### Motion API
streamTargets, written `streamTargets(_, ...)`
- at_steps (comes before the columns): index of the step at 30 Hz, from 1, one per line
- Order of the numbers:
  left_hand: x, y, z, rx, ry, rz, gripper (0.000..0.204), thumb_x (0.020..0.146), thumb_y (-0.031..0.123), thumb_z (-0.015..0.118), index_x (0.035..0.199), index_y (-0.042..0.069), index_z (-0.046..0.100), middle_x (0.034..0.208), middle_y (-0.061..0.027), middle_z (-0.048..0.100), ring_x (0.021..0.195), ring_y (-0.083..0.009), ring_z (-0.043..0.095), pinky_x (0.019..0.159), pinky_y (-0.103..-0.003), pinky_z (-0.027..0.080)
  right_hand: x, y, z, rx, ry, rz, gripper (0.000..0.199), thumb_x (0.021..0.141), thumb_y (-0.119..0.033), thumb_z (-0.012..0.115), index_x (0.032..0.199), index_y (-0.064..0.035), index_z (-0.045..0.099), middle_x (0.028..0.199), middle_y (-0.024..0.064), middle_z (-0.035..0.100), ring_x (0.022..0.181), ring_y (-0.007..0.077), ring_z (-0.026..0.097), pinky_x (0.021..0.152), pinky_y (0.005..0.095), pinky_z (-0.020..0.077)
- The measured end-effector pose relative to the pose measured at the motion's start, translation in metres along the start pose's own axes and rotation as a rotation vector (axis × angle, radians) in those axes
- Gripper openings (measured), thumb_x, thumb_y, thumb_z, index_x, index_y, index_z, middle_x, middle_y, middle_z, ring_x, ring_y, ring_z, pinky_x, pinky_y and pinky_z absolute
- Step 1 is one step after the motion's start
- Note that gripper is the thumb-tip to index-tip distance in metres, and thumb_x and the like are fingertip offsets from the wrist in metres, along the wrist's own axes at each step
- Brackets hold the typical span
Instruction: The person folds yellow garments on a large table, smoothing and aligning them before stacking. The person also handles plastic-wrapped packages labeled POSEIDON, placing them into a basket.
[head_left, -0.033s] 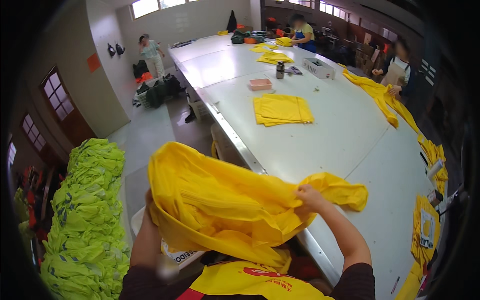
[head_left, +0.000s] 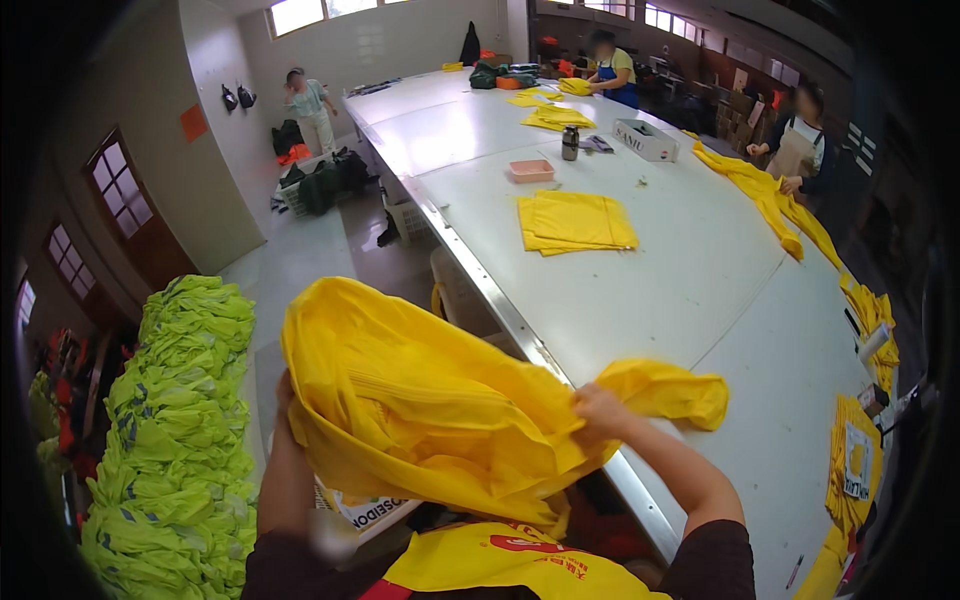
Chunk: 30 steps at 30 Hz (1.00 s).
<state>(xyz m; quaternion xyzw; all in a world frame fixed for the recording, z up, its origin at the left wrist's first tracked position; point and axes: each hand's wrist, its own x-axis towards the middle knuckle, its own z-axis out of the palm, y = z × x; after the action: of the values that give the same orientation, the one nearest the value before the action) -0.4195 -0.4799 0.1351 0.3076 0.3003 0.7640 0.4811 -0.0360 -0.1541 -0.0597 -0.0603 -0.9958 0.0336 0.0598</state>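
My right hand [head_left: 602,412] has its fingers closed on a bunched part of a yellow garment [head_left: 420,390], while my left hand [head_left: 286,390] is at the cloth's left end; its fingers are hidden behind the fabric, so I cannot tell how they are set. The garment hangs between my hands, its bulk just outside the left edge of the white table [head_left: 660,300] and a narrow, tube-like end reaching over the surface beyond my right hand; I cannot tell if that end touches it. Farther from me, inboard of that edge, lies a flat stack of folded yellow garments [head_left: 578,222], with a pink tray [head_left: 532,171] and a dark bottle [head_left: 570,143] beyond. At the table's right edge, a co-worker [head_left: 800,150] handles a long yellow piece [head_left: 765,205]. A lime-green heap [head_left: 180,420] lies well left of the table.
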Motion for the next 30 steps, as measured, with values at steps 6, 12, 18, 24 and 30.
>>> streamTargets(6, -0.041, 0.126, -0.066, 0.184, 0.2, 0.245, 0.046, 0.094, 0.035, 0.037, 0.13, 0.006, 0.042, 0.127, -0.0139, 0.049, 0.113, -0.0307, 0.05, 0.095, -0.044, 0.042, 0.045, -0.161, -0.098, 1.131, -0.636, 0.259, 0.031, 0.083, -0.026, 0.056, 0.107, -0.0079, 0.061, 0.11, 0.0105, 0.061, 0.1, 0.0233, 0.058, 0.084, 0.0323, 0.0457)
streamTargets(12, -0.007, 0.14, -0.011, 0.251, 0.146, 0.342, 0.047, 0.093, 0.035, 0.038, 0.13, 0.006, 0.041, 0.126, -0.0144, 0.049, 0.112, -0.0308, 0.051, 0.094, -0.044, 0.043, -0.053, -0.179, -0.222, 2.074, 0.404, 0.216, 0.047, 0.078, -0.014, 0.056, 0.123, 0.0005, 0.048, 0.121, 0.0135, 0.055, 0.111, 0.023, 0.053, 0.094, 0.0355, 0.0409)
streamTargets(18, 0.176, 0.091, 0.135, 0.594, -0.077, 0.283, 0.051, 0.09, 0.041, 0.043, 0.124, 0.003, 0.045, 0.119, -0.0176, 0.052, 0.109, -0.0318, 0.053, 0.092, -0.043, 0.043, -0.146, -0.151, -0.323, 1.572, 0.982, 0.183, 0.034, 0.079, -0.015, 0.056, 0.111, -0.0029, 0.052, 0.104, 0.0097, 0.056, 0.093, 0.0195, 0.053, 0.077, 0.0328, 0.0415)
streamTargets(24, 0.375, 0.014, 0.342, 1.141, -0.136, 0.55, 0.057, 0.086, 0.047, 0.047, 0.118, -0.001, 0.049, 0.112, -0.0207, 0.056, 0.106, -0.0328, 0.054, 0.09, -0.043, 0.043, -0.173, 0.014, -0.461, 1.122, 1.074, 0.346, 0.022, 0.079, -0.016, 0.057, 0.098, -0.0064, 0.056, 0.086, 0.006, 0.057, 0.074, 0.0161, 0.053, 0.06, 0.03, 0.042)
streamTargets(30, 0.459, -0.247, 0.375, 1.539, -0.267, 0.652, 0.064, 0.083, 0.053, 0.052, 0.112, -0.004, 0.053, 0.104, -0.0239, 0.06, 0.103, -0.0338, 0.056, 0.088, -0.042, 0.043, -0.309, 0.255, -0.411, 0.069, 0.746, 1.156, 0.035, 0.088, -0.023, 0.048, 0.118, -0.0039, 0.049, 0.117, 0.0112, 0.049, 0.108, 0.0222, 0.044, 0.09, 0.0337, 0.0328)
